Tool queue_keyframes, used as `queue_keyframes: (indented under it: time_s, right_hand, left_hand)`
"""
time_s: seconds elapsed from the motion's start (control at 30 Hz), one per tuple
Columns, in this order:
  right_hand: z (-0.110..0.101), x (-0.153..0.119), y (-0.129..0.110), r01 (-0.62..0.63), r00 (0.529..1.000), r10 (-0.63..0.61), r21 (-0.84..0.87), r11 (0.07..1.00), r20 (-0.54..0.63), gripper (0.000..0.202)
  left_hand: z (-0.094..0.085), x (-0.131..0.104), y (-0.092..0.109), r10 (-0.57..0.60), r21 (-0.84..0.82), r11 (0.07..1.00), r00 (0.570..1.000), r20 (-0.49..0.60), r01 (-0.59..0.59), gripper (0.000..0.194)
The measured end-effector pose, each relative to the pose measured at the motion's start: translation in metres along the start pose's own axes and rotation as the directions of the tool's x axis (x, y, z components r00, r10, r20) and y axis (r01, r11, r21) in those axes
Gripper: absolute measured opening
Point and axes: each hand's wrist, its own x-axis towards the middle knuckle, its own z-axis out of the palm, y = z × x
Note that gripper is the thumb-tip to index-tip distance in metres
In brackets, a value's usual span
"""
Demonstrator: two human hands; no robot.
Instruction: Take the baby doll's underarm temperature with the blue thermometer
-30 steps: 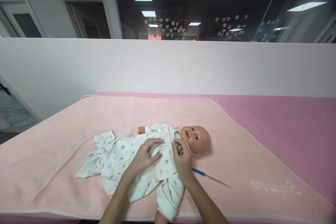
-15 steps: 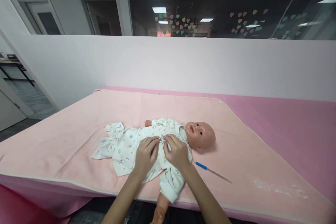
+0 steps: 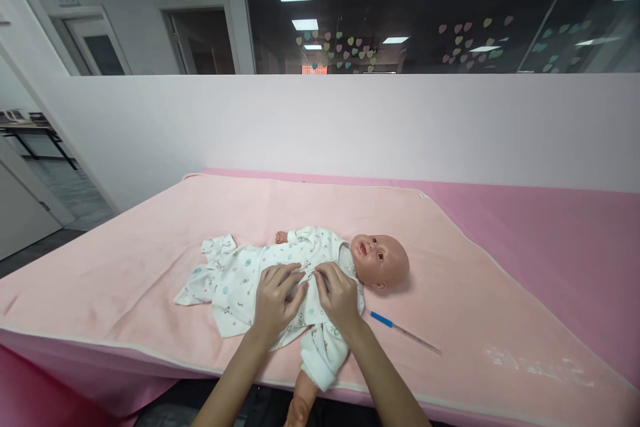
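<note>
A baby doll point(image 3: 381, 260) lies on its back on a peach blanket point(image 3: 480, 307), its head to the right. It wears a white printed outfit point(image 3: 237, 287), and one bare arm hangs past the near edge. My left hand point(image 3: 277, 297) rests on the doll's front with its fingers apart and nothing in them. Beside it, my right hand point(image 3: 337, 290) is at the chest, fingertips on the fabric near a small tie; whether they pinch it is too small to tell. A thermometer-like stick with a blue end point(image 3: 383, 319) lies right of the doll.
Under the blanket is a pink cover point(image 3: 560, 240). A white half wall point(image 3: 350, 127) stands behind, with dark glass and heart stickers above it. Doors and a desk point(image 3: 30, 127) show at the left.
The fingers of my left hand have spread and come away from the small tie at the chest. My right hand stays nearly in place. The view has shifted slightly.
</note>
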Motion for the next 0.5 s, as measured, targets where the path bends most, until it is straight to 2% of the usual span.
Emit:
queue_keyframes:
  time_s: [0.17, 0.3, 0.4, 0.5]
  right_hand:
    - [0.001, 0.000, 0.000, -0.012, 1.000, 0.012, -0.038, 0.999, -0.003, 0.018]
    - [0.001, 0.000, 0.000, -0.007, 1.000, 0.007, -0.040, 0.999, -0.003, 0.017]
    - [0.001, 0.000, 0.000, -0.022, 0.999, 0.021, -0.029, 0.999, -0.025, 0.017]
    - [0.001, 0.000, 0.000, -0.026, 0.998, 0.024, -0.024, 0.999, -0.057, 0.017]
  left_hand:
    - [-0.001, -0.005, 0.005, 0.054, 0.058, 0.997, 0.999, 0.004, -0.054, 0.020]
    - [-0.003, -0.016, 0.006, -0.011, 0.118, 0.993, 0.999, -0.048, 0.017, 0.010]
    - [-0.013, -0.026, -0.009, -0.072, 0.170, 0.980, 0.982, -0.175, 0.102, 0.018]
    - [-0.031, -0.028, -0.033, -0.150, 0.140, 0.966, 0.914, -0.377, 0.216, 0.026]
